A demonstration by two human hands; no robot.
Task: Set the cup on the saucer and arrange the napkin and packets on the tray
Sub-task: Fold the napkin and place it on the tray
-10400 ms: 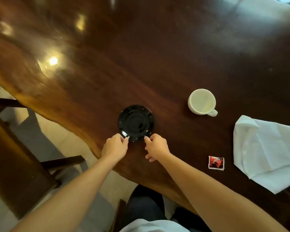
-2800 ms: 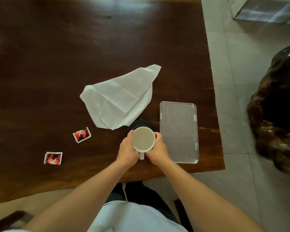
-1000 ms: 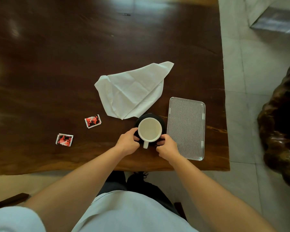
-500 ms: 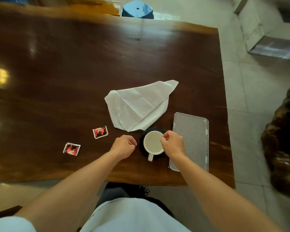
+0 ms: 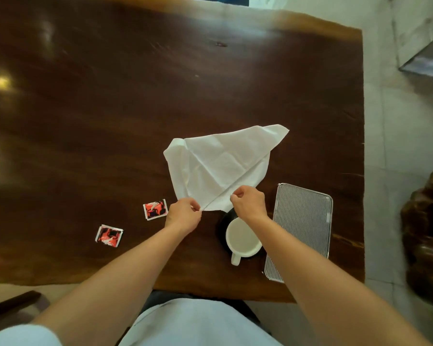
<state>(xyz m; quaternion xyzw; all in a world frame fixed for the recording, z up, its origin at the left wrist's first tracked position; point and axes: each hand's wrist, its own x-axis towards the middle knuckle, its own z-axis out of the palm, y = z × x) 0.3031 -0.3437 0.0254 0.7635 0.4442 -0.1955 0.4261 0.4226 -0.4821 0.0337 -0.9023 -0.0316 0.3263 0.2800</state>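
The white cup (image 5: 241, 239) stands on the black saucer (image 5: 223, 227) near the table's front edge, its handle toward me. Just right of it lies the ribbed clear tray (image 5: 303, 226). A white napkin (image 5: 220, 166), loosely folded, lies beyond the cup. My left hand (image 5: 184, 214) pinches the napkin's near corner. My right hand (image 5: 249, 202) pinches its near edge a little to the right, above the saucer. Two red packets (image 5: 155, 209) (image 5: 109, 236) lie on the table to the left.
The dark wooden table (image 5: 110, 108) ends close to the tray on the right, with tiled floor (image 5: 398, 146) beyond. A dark carved wooden object (image 5: 428, 233) stands at the far right. A chair part (image 5: 10, 305) shows at bottom left.
Both hands have left the cup and saucer and moved forward to the napkin, pinching its near edge. The cup stays on the saucer.
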